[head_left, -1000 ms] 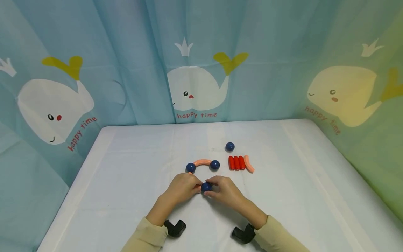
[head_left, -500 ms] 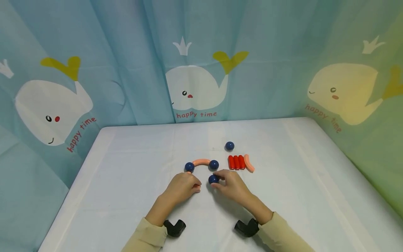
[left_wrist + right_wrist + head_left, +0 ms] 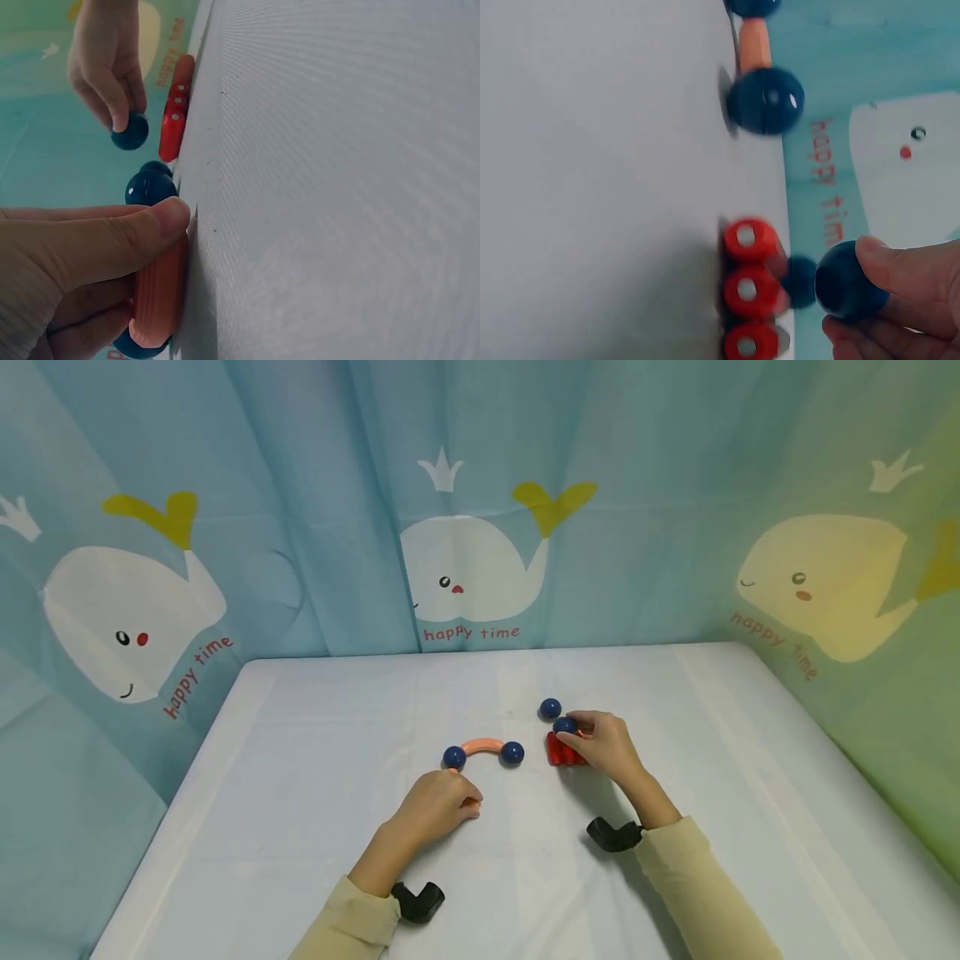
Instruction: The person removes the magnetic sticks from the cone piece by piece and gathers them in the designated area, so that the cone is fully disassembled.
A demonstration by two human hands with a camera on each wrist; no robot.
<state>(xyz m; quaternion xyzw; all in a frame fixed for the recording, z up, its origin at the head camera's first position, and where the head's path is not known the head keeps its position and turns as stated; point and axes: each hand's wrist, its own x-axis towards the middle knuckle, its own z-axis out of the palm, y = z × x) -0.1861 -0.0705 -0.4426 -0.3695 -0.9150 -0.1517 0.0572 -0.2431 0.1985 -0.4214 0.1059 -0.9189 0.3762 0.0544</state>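
My left hand (image 3: pixel 437 807) pinches a curved orange rod (image 3: pixel 159 296) between thumb and fingers; in the head view the hand hides most of it. Above the red rods (image 3: pixel 564 752), my right hand (image 3: pixel 606 745) holds a dark blue ball (image 3: pixel 847 283) by thumb and fingertips, clear of the table. Beyond my left hand, one blue ball (image 3: pixel 454 757) and another blue ball (image 3: pixel 512 753) are joined by a curved orange rod (image 3: pixel 482 746). The red rods show pale round ends in the right wrist view.
A loose blue ball (image 3: pixel 551 708) lies behind the red rods. The white table (image 3: pixel 322 727) runs back to a blue curtain (image 3: pixel 637 568) printed with whales. A black device (image 3: pixel 418 902) is strapped at each wrist.
My right hand has drawn the blue ball away from the left hand's rod and carried it rightward and back, over the red rods. My left hand has stayed in place.
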